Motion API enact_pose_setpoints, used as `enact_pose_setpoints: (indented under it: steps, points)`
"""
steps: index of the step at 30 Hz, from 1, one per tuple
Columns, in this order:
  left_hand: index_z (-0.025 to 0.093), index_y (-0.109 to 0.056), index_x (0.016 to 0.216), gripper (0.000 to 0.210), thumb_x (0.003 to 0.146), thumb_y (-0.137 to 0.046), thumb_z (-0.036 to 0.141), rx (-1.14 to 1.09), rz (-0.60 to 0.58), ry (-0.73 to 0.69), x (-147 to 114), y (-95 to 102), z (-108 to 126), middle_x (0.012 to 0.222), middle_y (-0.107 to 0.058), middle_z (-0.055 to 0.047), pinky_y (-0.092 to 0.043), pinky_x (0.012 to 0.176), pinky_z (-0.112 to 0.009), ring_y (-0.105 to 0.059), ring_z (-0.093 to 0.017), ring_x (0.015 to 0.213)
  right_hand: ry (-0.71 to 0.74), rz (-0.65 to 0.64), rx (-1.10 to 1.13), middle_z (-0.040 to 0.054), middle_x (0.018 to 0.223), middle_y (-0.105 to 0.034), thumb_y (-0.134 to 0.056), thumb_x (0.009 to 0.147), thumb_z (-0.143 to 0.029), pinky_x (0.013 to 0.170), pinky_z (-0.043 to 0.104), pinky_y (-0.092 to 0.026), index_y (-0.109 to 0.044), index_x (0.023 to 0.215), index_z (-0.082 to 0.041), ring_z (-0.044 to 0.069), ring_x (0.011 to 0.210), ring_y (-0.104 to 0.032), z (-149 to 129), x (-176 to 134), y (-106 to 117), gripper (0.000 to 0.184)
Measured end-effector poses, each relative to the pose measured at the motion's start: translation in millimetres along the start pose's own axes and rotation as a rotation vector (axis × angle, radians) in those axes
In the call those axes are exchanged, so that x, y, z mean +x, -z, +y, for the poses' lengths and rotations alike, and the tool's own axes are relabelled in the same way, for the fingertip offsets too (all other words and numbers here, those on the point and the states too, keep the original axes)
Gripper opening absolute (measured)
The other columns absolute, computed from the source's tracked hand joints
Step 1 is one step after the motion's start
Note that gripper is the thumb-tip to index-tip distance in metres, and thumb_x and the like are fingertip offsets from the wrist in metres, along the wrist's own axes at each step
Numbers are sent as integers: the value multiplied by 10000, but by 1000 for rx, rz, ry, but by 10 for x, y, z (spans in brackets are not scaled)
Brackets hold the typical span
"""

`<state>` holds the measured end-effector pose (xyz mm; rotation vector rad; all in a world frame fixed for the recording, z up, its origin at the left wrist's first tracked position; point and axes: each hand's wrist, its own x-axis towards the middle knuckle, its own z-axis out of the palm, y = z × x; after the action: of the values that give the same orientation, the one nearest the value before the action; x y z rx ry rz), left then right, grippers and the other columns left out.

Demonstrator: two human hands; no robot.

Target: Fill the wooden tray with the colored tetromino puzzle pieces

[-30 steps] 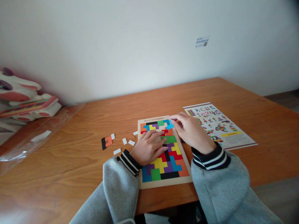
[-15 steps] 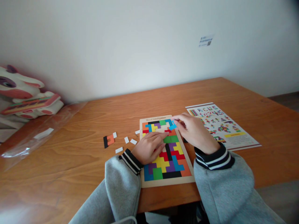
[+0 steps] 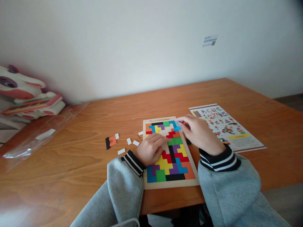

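Observation:
A wooden block puzzle board (image 3: 170, 185) lies near the table's front edge, filled with coloured pieces except for a bare patch in its upper middle. My right hand (image 3: 201, 134) pinches a light blue puzzle piece (image 3: 177, 128) over the board's upper right edge. Across the left middle of the board rests my left hand (image 3: 151, 149), fingers stretched out and covering some pieces. Just beyond those fingertips sits a red piece (image 3: 171, 135). A black piece (image 3: 188, 141) shows partly beneath my right hand, beside the board.
Left of the board lie an orange piece (image 3: 113, 140), a black piece (image 3: 107, 143) and several small white pieces (image 3: 121, 151). A printed pattern sheet (image 3: 246, 145) is at the right. Farther left are a clear plastic bag (image 3: 26, 148) and a cartoon animal toy (image 3: 30, 94).
My left fingers have drawn back slightly, so more of the red piece shows. My right hand still holds the light blue piece at the board's edge. The view has shifted a little.

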<state>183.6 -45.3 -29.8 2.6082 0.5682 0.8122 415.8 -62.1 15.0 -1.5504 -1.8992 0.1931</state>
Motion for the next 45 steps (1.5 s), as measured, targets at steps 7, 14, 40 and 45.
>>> enact_pose_setpoints:
  steps: [7, 14, 40, 45]
  points:
    - [202, -597, 1269, 556, 786, -406, 3, -47, -57, -49, -1, 26, -10, 1125, -723, -78, -563, 964, -406, -670, -213, 1070, 22, -17, 13, 82, 944, -752, -514, 922, -162, 779, 360, -558, -717, 1010, -200, 213, 817, -715, 6, -4, 4, 225]
    - [205, -605, 1231, 486, 824, -422, 13, 29, 112, -42, -57, 107, -21, 1138, -727, -80, -573, 918, -404, -688, -209, 1039, -22, -96, 187, 80, 1027, -777, -564, 916, -199, 809, 366, -600, -696, 1079, -211, 217, 915, -744, -13, -22, -23, 209]
    - [151, -749, 1004, 192, 879, -723, 295, -515, 303, 381, -191, 161, 72, 938, -780, -90, -612, 782, -280, -725, -167, 814, 72, -398, 502, 68, 1029, -751, -619, 895, -279, 844, 307, -583, -729, 933, -209, 186, 938, -723, -440, -55, 11, 136]
    - [177, -765, 918, 105, 852, -757, 258, -414, 295, 277, -199, 158, 21, 947, -764, -88, -612, 799, -310, -720, -183, 862, 90, -518, 347, 29, 872, -753, -570, 884, -187, 703, 276, -551, -752, 931, -221, 156, 742, -698, -365, -53, 52, 192]
